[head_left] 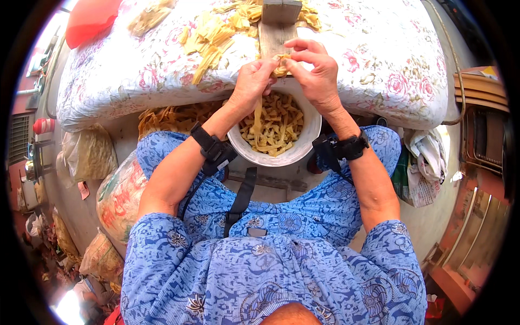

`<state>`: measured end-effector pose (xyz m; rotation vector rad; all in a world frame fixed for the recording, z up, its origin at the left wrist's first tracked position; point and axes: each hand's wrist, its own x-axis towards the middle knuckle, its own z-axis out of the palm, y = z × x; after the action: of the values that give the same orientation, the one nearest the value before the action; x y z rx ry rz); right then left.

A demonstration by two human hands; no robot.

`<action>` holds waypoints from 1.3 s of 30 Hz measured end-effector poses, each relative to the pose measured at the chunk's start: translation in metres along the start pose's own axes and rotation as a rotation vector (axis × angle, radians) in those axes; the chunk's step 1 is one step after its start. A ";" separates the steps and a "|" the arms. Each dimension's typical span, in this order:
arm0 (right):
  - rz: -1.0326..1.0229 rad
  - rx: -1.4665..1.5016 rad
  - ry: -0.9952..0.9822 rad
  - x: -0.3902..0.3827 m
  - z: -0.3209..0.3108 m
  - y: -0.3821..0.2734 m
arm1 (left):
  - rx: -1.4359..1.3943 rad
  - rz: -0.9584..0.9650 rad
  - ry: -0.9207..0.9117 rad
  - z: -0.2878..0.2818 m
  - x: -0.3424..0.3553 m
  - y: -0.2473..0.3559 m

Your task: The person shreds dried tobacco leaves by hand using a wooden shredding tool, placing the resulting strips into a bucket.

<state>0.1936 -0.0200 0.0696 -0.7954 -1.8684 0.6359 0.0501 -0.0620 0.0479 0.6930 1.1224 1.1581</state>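
Observation:
A pale yellow, leaf-like strip [281, 66] is pinched between the fingertips of both hands, above the near edge of a cloth-covered bed or table. My left hand [252, 82] is closed on it, and a tail of it appears to hang down beneath that hand. Thumb and forefinger of my right hand [316, 71] grip its other side, while the remaining fingers are bent and lifted. Below my hands, between my knees, stands a round white tub [275, 161] full of short, folded tan pieces [279, 127]. My wrists partly cover its rim.
Past my hands a wooden board with an upright block [281, 12] lies on the floral cloth [398, 81]. Loose yellow strips [214, 40] spread left of it. More strips [176, 118] lie beneath the edge. Stuffed bags [116, 189] flank my left, white bags [425, 162] my right.

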 end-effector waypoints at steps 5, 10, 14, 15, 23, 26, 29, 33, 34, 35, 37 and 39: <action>0.332 0.358 0.121 0.003 -0.015 0.030 | -0.031 -0.068 -0.211 -0.001 -0.014 0.017; 0.771 0.625 -0.193 0.007 -0.021 -0.002 | 0.035 -0.016 -0.278 -0.019 -0.012 0.018; 0.823 0.834 -0.311 0.001 -0.006 -0.014 | 0.073 -0.025 -0.368 -0.017 -0.011 0.022; 0.837 0.866 -0.298 0.000 -0.001 -0.015 | 0.088 -0.024 -0.355 -0.016 -0.010 0.022; 0.850 0.867 -0.039 0.022 -0.023 0.000 | 0.094 -0.006 -0.288 -0.020 0.001 0.039; 0.768 0.716 0.017 0.036 -0.017 0.014 | 0.259 0.077 -0.257 -0.017 0.020 0.051; 0.695 0.624 0.108 0.053 -0.006 0.038 | 0.532 0.282 -0.171 -0.016 0.046 0.060; 0.648 0.481 0.174 0.057 0.012 0.061 | 0.734 0.454 -0.027 -0.024 0.086 0.044; 0.650 0.453 0.166 0.054 0.019 0.063 | 0.765 0.489 -0.006 -0.029 0.095 0.034; 0.652 0.424 0.156 0.050 0.027 0.070 | 0.795 0.522 0.016 -0.036 0.103 0.024; 0.557 0.198 0.153 0.038 0.030 0.083 | 0.836 0.502 0.081 -0.042 0.101 0.016; 0.573 0.200 0.154 0.036 0.017 0.066 | 0.611 0.350 0.027 -0.035 0.078 0.033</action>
<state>0.1828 0.0483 0.0362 -1.2193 -1.4058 1.0644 0.0059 0.0181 0.0402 1.3905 1.4313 1.1119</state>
